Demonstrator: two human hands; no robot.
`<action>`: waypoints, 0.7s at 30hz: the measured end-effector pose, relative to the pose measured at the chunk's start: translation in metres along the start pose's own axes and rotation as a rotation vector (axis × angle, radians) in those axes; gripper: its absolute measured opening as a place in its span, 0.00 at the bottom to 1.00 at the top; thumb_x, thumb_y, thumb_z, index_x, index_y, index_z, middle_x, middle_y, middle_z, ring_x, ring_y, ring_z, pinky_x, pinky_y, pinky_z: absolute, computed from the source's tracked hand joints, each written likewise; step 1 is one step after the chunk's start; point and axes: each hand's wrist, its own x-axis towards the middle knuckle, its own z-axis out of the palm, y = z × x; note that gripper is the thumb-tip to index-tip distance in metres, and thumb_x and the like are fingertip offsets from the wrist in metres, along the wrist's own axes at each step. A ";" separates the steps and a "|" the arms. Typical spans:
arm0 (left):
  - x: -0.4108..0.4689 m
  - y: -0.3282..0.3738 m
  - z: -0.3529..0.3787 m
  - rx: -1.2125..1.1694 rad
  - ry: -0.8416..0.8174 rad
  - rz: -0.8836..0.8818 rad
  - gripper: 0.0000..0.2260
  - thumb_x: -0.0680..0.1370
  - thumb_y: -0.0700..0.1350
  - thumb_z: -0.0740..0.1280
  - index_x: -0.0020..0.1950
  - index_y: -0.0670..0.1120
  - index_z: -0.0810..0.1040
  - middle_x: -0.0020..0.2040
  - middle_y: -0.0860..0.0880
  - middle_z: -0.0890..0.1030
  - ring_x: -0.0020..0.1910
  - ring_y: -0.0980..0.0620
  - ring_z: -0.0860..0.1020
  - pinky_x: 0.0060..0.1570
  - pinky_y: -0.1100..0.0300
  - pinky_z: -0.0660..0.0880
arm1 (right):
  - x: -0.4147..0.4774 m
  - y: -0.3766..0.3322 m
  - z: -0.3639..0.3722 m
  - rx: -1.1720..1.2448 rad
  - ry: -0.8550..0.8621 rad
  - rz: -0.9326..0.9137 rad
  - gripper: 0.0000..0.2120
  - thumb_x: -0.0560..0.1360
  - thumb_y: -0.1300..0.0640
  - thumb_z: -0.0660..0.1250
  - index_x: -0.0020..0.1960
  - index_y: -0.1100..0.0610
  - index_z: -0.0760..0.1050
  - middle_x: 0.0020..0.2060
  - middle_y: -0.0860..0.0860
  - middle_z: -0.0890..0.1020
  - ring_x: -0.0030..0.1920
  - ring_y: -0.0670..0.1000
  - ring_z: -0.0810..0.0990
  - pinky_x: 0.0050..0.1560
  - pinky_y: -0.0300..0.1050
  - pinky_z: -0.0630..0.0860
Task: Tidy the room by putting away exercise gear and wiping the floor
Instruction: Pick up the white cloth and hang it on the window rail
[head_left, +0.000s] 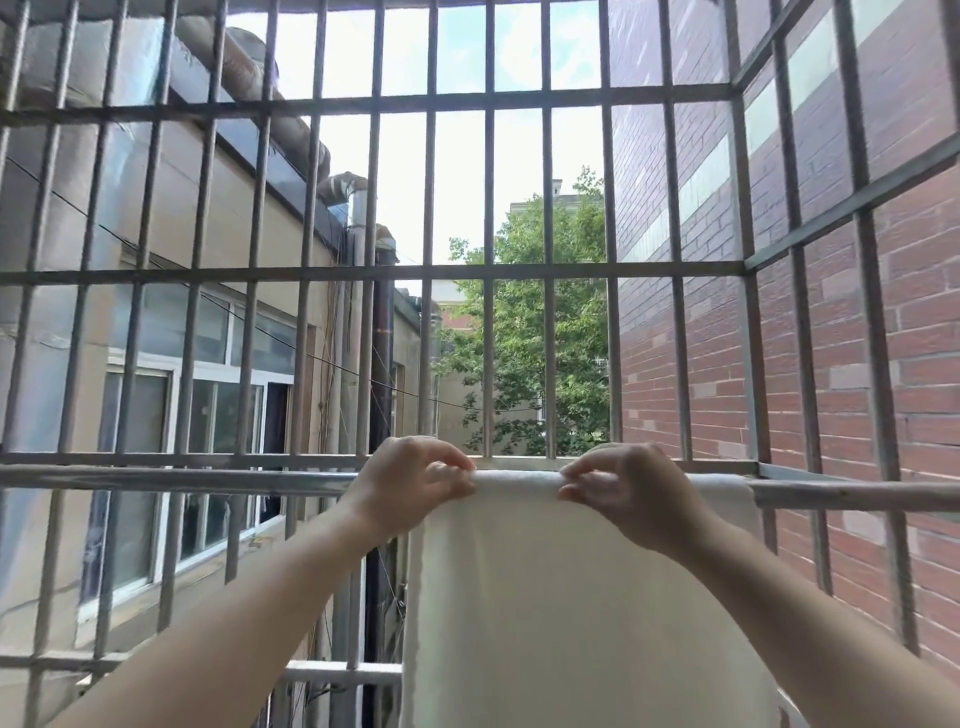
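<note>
A pale cream rectangular cloth (571, 597) hangs draped over a horizontal grey metal rail (182, 479) inside a cage of grey metal window bars (431, 270). The left hand (415, 480) and the right hand (621, 491) both have their fingers curled, pinching the cloth's folded top edge on the rail, close together but apart. Beyond the bars stand a red brick wall (909, 338), a beige building (171, 249) and a green tree (524, 338).

Both arms stretched forward, left hand (410, 480) and right hand (623, 493) level, fingers (448, 470) curled — pinching the cloth (571, 597)
</note>
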 end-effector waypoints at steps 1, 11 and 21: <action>0.001 0.000 -0.001 -0.026 0.005 -0.009 0.06 0.70 0.49 0.74 0.46 0.53 0.84 0.42 0.59 0.81 0.43 0.66 0.78 0.46 0.76 0.70 | 0.000 0.001 0.001 0.005 0.028 0.005 0.08 0.67 0.49 0.75 0.44 0.50 0.84 0.40 0.44 0.85 0.40 0.41 0.81 0.47 0.39 0.77; 0.028 -0.005 -0.014 0.129 -0.052 -0.042 0.08 0.75 0.46 0.69 0.54 0.50 0.81 0.52 0.54 0.82 0.45 0.59 0.77 0.47 0.71 0.71 | 0.020 0.000 -0.003 -0.013 0.159 0.117 0.07 0.67 0.51 0.75 0.43 0.52 0.84 0.34 0.47 0.81 0.37 0.48 0.79 0.38 0.39 0.70; -0.007 -0.019 -0.011 0.090 0.042 0.091 0.08 0.71 0.51 0.72 0.48 0.51 0.84 0.45 0.55 0.83 0.41 0.63 0.79 0.45 0.70 0.75 | -0.013 0.013 0.003 -0.051 0.127 -0.094 0.16 0.65 0.41 0.71 0.45 0.50 0.84 0.42 0.41 0.84 0.41 0.44 0.83 0.44 0.43 0.79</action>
